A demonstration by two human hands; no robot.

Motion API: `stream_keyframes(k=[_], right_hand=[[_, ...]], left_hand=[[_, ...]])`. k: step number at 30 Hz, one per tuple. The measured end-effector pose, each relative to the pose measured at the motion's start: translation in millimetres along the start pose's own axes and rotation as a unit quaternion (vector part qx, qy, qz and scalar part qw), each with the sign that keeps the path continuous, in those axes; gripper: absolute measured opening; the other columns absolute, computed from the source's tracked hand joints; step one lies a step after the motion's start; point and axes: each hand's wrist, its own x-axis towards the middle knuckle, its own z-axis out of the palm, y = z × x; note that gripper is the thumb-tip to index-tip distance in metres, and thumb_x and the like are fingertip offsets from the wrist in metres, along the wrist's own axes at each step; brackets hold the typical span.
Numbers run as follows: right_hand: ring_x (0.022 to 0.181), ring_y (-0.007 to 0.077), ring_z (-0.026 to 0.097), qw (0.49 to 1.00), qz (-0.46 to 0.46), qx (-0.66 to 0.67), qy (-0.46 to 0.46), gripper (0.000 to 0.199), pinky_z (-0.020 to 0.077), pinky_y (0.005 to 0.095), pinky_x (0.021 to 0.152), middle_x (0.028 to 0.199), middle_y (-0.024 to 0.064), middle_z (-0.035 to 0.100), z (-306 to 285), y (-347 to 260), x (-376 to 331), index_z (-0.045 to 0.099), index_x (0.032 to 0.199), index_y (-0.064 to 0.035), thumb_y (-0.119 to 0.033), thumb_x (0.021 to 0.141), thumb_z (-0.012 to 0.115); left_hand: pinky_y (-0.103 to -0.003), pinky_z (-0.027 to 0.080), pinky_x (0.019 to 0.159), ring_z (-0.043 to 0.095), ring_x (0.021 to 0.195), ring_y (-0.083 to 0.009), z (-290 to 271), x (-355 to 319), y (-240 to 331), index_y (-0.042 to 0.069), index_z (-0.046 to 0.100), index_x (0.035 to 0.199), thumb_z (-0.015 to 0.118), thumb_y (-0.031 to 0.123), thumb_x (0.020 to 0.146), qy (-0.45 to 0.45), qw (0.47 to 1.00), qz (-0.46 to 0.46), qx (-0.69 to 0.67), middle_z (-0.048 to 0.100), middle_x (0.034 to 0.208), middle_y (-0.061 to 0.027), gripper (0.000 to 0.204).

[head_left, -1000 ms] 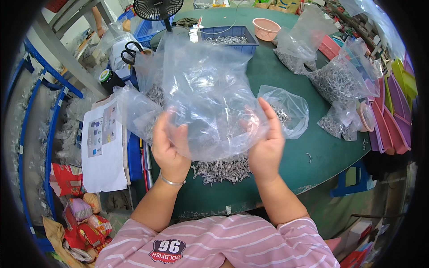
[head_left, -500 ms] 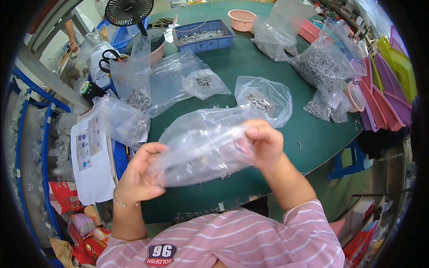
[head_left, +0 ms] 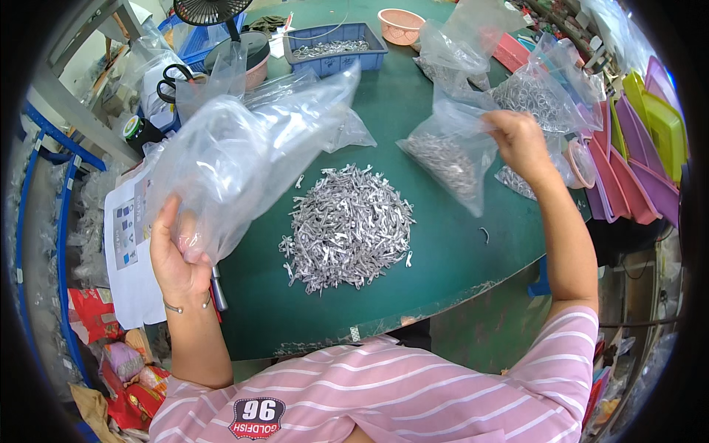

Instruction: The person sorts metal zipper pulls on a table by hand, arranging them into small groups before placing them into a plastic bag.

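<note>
My left hand (head_left: 179,251) grips the lower edge of a large clear plastic bag (head_left: 229,151), which billows up over the left side of the table and looks empty. Farther to the right, my right hand (head_left: 521,144) pinches the top of a smaller clear bag (head_left: 450,159) with small grey metal parts sagging in its bottom. Between the hands, a heap of small silvery metal clasps (head_left: 351,229) lies loose on the green table (head_left: 310,325). A few strays sit around the heap's edge.
A blue bin (head_left: 369,59) of metal rings and a pink bowl (head_left: 399,28) stand at the back. Bags of rings (head_left: 543,100) and coloured plastic trays (head_left: 635,162) crowd the right. Scissors (head_left: 173,83), a fan (head_left: 210,10) and a printed sheet (head_left: 129,251) are at left.
The large bag has swung left and up with my left hand, uncovering the clasp heap. My right hand let go of it, moved right, and took hold of the smaller bag.
</note>
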Motion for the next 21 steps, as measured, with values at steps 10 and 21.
stream_keyframes(k=[10, 21], right_hand=[[0.123, 0.0393, 0.058, 0.935, 0.024, 0.218, -0.278, 0.066, 0.0493, 0.0426, 0.102, 0.127, 0.0197, 0.062, 4, -50, 7, 0.064, 0.125, 0.0004, -0.019, 0.068, 0.091], [0.122, 0.0255, 0.064, 0.896, 0.101, 0.424, -0.081, 0.032, 0.0384, 0.0522, 0.112, 0.117, 0.0118, 0.072, 244, -116, 103, 0.072, 0.118, -0.0154, -0.02, 0.087, 0.073]], left_hand=[[-0.024, 0.048, 0.05, 0.067, 0.078, -0.0126, 38, 34, 15, -0.006, 0.056, 0.131, 0.06, 0.042, 0.1, -0.104, 0.993, 0.033, -0.051, 0.067, 0.123, -0.0152, 0.057], [-0.028, 0.034, 0.038, 0.035, 0.044, -0.0086, 102, 81, -51, 0.006, 0.06, 0.129, 0.04, 0.041, 0.11, -0.018, 0.973, 0.162, 0.164, 0.038, 0.061, 0.0041, 0.045]])
